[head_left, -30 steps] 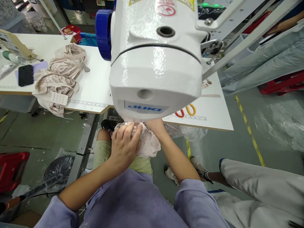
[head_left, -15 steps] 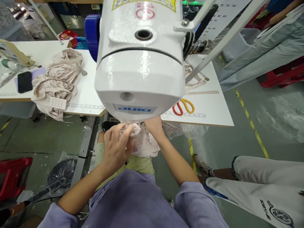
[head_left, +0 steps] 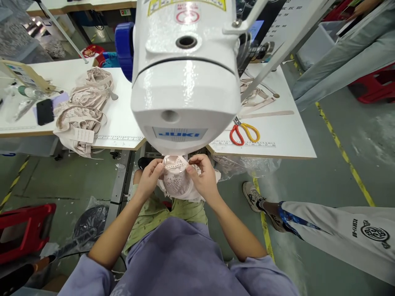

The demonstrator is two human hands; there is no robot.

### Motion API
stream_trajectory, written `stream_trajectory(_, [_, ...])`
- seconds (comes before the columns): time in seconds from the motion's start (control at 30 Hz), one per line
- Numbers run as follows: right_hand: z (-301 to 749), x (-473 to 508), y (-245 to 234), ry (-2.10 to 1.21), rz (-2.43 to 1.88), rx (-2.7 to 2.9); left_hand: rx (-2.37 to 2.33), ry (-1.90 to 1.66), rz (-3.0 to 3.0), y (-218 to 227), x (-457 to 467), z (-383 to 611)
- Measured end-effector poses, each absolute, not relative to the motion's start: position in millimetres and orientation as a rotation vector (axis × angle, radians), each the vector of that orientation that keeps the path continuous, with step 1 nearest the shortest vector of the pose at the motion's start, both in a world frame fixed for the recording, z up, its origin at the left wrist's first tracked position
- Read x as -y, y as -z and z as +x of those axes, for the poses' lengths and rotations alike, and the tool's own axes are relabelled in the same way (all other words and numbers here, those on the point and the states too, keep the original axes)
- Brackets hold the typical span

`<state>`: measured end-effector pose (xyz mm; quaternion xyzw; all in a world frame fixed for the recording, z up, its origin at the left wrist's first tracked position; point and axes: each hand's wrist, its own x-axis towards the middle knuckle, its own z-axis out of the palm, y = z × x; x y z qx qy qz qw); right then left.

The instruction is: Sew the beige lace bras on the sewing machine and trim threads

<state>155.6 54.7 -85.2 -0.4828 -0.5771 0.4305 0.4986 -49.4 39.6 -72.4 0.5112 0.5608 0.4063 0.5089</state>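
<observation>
A pale pink lace bra (head_left: 177, 183) hangs over my lap, just below the head of the white sewing machine (head_left: 185, 90). My left hand (head_left: 151, 174) pinches its left edge between thumb and fingers. On the other side, my right hand (head_left: 202, 174) grips the right edge, thumb and fingertips pressed together. A lace cup with a dotted trim along its upper edge spans between both hands. The machine's head hides its needle and the work area behind the cloth.
Left on the white table lie a heap of beige lace bras (head_left: 83, 107) and a black phone (head_left: 45, 112). Scissors (head_left: 243, 132) with red and yellow handles and beige straps (head_left: 257, 100) lie right. A person's leg (head_left: 333, 234) is close by on the right.
My right hand has come out from under the machine head toward me and now holds the bra's right edge. My left hand has closed on its left edge, and the cup is spread into view.
</observation>
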Motion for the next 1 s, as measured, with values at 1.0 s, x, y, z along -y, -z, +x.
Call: stream_trajectory(1.0, [143.4,-54.1,64.6,-1.319,-1.171,1.159,-1.496,-0.97,1.331,50.7,-14.5,-57.3])
